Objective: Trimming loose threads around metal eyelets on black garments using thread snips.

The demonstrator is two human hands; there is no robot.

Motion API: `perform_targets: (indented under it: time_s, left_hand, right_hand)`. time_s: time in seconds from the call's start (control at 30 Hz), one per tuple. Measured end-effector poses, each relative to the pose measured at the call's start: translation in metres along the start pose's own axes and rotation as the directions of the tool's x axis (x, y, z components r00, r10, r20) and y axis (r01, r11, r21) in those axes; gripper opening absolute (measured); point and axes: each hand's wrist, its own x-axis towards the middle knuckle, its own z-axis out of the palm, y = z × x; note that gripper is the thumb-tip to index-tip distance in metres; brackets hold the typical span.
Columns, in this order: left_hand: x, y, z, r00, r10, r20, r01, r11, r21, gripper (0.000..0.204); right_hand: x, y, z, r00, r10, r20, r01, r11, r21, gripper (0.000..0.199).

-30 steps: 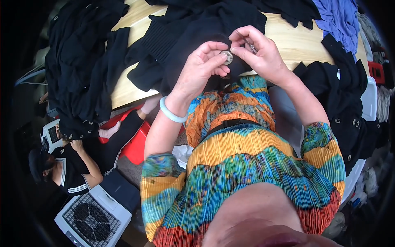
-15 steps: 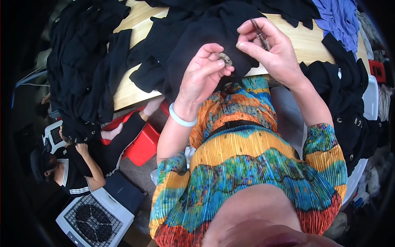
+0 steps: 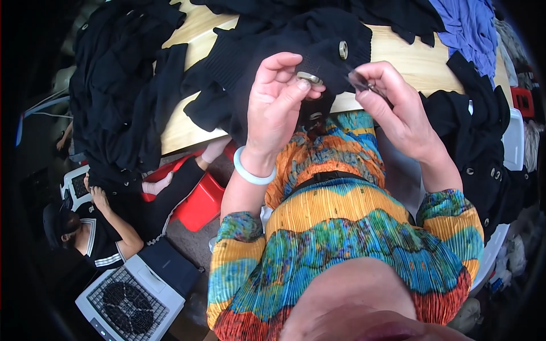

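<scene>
My left hand (image 3: 280, 96) is closed, its thumb and fingers pinching a large round button (image 3: 310, 78) on a black knit garment (image 3: 273, 51). Another button (image 3: 343, 50) shows on the same garment, farther away and to the right. My right hand (image 3: 395, 108) is closed around small dark thread snips (image 3: 372, 90); their blades are blurred and point toward the garment, beside the left hand. The garment lies over the table edge, and part of it hangs toward my lap behind my left hand.
Black knitwear is heaped on the wooden table (image 3: 196, 116) at left and draped at right (image 3: 478, 122). Purple cloth (image 3: 469, 31) lies far right. Below left are a red plastic bin (image 3: 199, 202), a fan unit (image 3: 131, 301) and a seated person (image 3: 102, 221) handling black cloth.
My right hand has come down and toward me with the snips. The garment's farther button has come into view, and the button in my left hand has turned more edge-on.
</scene>
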Motion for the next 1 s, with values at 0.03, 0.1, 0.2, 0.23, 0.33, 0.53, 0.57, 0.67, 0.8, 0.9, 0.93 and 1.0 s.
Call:
perform_targets:
  time_s: [0.03,0.1,0.2,0.23,0.33,0.53,0.57,0.67,0.8,0.9,0.93,1.0]
  left_hand:
    - [0.001,0.0,0.002,0.999,0.03,-0.012,-0.03,0.999,0.034,0.031]
    - [0.0,0.001,0.005,0.998,0.063,-0.021,-0.061,0.996,0.071,0.033]
    - [-0.002,0.001,0.007,0.995,0.102,-0.012,-0.1,0.989,0.105,0.035]
    - [-0.001,0.001,0.008,0.994,0.11,0.001,-0.109,0.988,0.108,0.036]
    - [-0.003,0.002,0.009,0.993,0.119,0.012,-0.12,0.985,0.126,0.036]
    - [-0.003,0.002,0.008,0.994,0.109,0.023,-0.111,0.983,0.149,0.036]
    - [-0.003,0.002,0.008,0.993,0.109,0.033,-0.113,0.981,0.159,0.036]
    - [-0.004,0.003,0.008,0.994,0.101,0.035,-0.105,0.978,0.178,0.036]
    - [-0.004,0.005,0.007,0.995,0.09,0.033,-0.095,0.974,0.206,0.036]
    - [-0.004,0.006,0.007,0.996,0.077,0.035,-0.083,0.971,0.223,0.037]
    - [-0.004,0.007,0.006,0.997,0.074,0.038,-0.08,0.97,0.231,0.037]
    - [-0.005,0.008,0.005,0.997,0.07,0.041,-0.078,0.968,0.24,0.037]
  right_hand:
    - [0.0,-0.001,-0.001,1.0,0.0,-0.002,0.0,1.0,0.002,0.021]
    - [0.001,-0.005,-0.005,0.997,0.019,0.07,-0.01,0.992,-0.125,0.019]
    - [0.002,-0.008,-0.003,0.998,0.026,0.055,-0.02,0.994,-0.105,0.019]
    - [0.002,-0.009,-0.004,0.998,0.026,0.053,-0.02,0.994,-0.106,0.019]
    - [0.005,-0.011,-0.005,0.986,0.094,0.134,-0.079,0.991,-0.112,0.015]
    - [0.008,-0.01,-0.005,0.995,-0.003,0.099,0.015,0.992,-0.124,0.017]
    - [0.008,-0.011,-0.006,0.994,0.002,0.107,0.011,0.992,-0.124,0.017]
    - [0.01,-0.01,-0.007,0.992,-0.005,0.128,0.022,0.991,-0.131,0.017]
    - [0.013,-0.01,-0.007,0.989,-0.018,0.149,0.04,0.988,-0.15,0.018]
    - [0.014,-0.011,-0.007,0.987,-0.016,0.159,0.043,0.985,-0.167,0.019]
    - [0.015,-0.011,-0.007,0.987,-0.015,0.16,0.042,0.985,-0.166,0.019]
    - [0.015,-0.01,-0.006,0.985,-0.052,0.164,0.081,0.981,-0.176,0.019]
